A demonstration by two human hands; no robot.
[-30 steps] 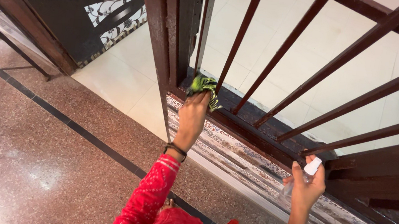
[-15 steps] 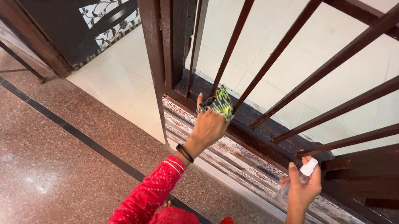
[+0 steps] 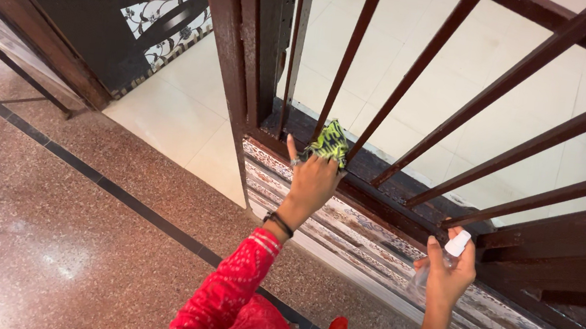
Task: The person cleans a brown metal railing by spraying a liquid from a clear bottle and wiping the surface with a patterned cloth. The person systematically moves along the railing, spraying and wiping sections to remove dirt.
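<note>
1. Gate (image 3: pixel 422 62) is the landmark for everything below: a dark brown metal one with slanted bars, seen from above, its bottom rail running across the middle of the shot.

2. Left hand (image 3: pixel 313 183) is clamped on a green and black patterned cloth (image 3: pixel 331 143), bunched up and pressed against the foot of one bar, right where that bar meets the gate's bottom rail. Thumb sticks out to the side and the fingers wrap the cloth, so I'd guess it's balled up like that to fit between the bars.

3. Right hand (image 3: pixel 448 272) sits lower, on the near side of the gate, fingers closed around a small clear spray bottle (image 3: pixel 444 257) with a white top. The top points toward the rail and a finger seems to rest by it. It's held just apart from the metal, not touching.

4. Label-wise, nothing to report. The bottle looks see-through and plain, and no sticker shows from this angle.

5. Below the gate runs a worn, patterned sill (image 3: pixel 373 232), whitish with dark flecks. Speckled reddish floor (image 3: pixel 42 231) lies on the near side, pale tiles on the far side.

6. Red patterned sleeve (image 3: pixel 227 289) and a dark bangle on the left wrist.
</note>
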